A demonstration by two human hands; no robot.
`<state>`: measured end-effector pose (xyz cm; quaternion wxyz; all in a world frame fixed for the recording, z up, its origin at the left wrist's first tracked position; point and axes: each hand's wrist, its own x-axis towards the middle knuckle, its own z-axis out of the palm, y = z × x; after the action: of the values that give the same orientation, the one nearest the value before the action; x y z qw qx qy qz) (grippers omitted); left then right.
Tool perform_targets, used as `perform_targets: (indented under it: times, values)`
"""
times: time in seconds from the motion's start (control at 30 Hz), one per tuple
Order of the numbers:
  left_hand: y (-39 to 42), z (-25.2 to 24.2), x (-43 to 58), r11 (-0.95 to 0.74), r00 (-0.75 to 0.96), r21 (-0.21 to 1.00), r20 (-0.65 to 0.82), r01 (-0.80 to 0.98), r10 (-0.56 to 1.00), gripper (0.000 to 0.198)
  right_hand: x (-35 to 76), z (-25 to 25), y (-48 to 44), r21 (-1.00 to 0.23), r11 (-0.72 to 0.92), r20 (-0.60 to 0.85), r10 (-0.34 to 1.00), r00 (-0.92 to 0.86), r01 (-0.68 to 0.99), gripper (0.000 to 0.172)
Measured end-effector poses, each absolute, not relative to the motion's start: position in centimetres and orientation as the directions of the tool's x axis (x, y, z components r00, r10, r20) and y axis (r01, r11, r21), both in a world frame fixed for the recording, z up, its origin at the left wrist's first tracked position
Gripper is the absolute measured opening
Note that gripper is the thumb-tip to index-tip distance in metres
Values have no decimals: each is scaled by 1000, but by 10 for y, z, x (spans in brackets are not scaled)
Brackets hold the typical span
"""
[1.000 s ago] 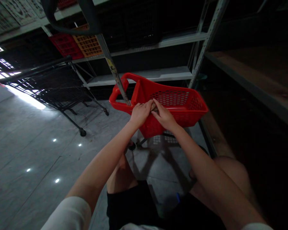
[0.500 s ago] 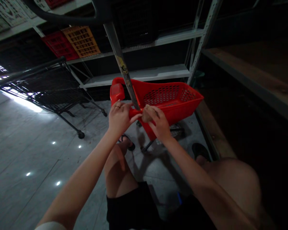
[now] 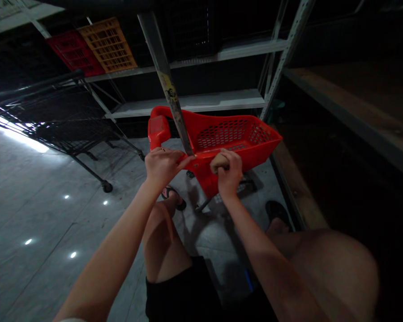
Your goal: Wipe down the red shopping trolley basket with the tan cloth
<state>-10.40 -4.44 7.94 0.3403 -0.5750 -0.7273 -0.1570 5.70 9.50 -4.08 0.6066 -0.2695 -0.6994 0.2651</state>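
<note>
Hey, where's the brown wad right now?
In the head view, the brown wad is held in the right hand, just right of centre, by the red basket's near wall.

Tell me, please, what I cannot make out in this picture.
In the head view:
Tan item: full shape, hidden by the right hand.
Left hand: its back hides how far it wraps the red handle.
Red basket: part of the floor, behind the near wall.
Metal pole: upper end, dark near the top edge.
</note>
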Motion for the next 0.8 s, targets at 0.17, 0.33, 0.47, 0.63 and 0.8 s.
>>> perform_targets:
  times: [0.17, 0.33, 0.47, 0.63, 0.8]
  values:
    - [-47, 80, -113, 222, -41, -169, 702, 960, 711, 54, 12, -17, 18, -486, 874, 863, 476, -171, -15, 44]
    - [-53, 80, -114, 132, -5, -128, 699, 983, 716, 44, 44, -21, 86, -545, 815, 820, 567, -78, 195, 34]
    - [-55, 74, -116, 111, 8, -119, 719, 987, 695, 33, 79, -31, 143, -649, 663, 703, 710, -37, 373, 40]
    - [-56, 57, -107, 194, -26, -103, 823, 976, 568, 20, 64, -19, 96, -576, 753, 712, 653, -257, 318, 49]
    - [-74, 52, -83, 127, 30, -87, 917, 988, 397, 19, 48, 3, 60, -441, 861, 678, 505, -534, 254, 47]
